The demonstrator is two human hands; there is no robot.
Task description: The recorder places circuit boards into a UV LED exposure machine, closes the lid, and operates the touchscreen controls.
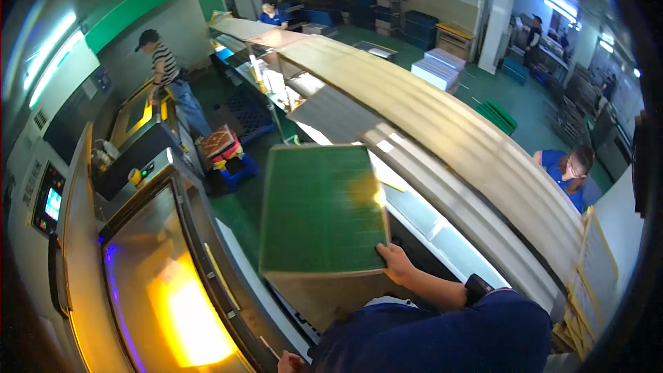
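A large flat green rectangular panel [318, 200] with pale edges is tilted up in front of me. My right hand [397, 262] grips its lower right edge, the thumb on the green face and the other fingers mostly hidden. At the lower edge of the picture, my left hand [291, 362] shows only in part. Its fingers look curled beside a thin pale rod [270, 348]; what they hold is hidden. Left of that hand is a machine's framed glass bed [141, 255], lit by a bright yellow glow, with its lid [72, 235] raised.
A long slatted bench [407, 107] runs from back to right, with a lit lower shelf [428, 224]. A control screen [52, 204] is at far left. One person in stripes [166, 62] stands at another machine; others are farther off. A blue stool [238, 169] holds stacked things.
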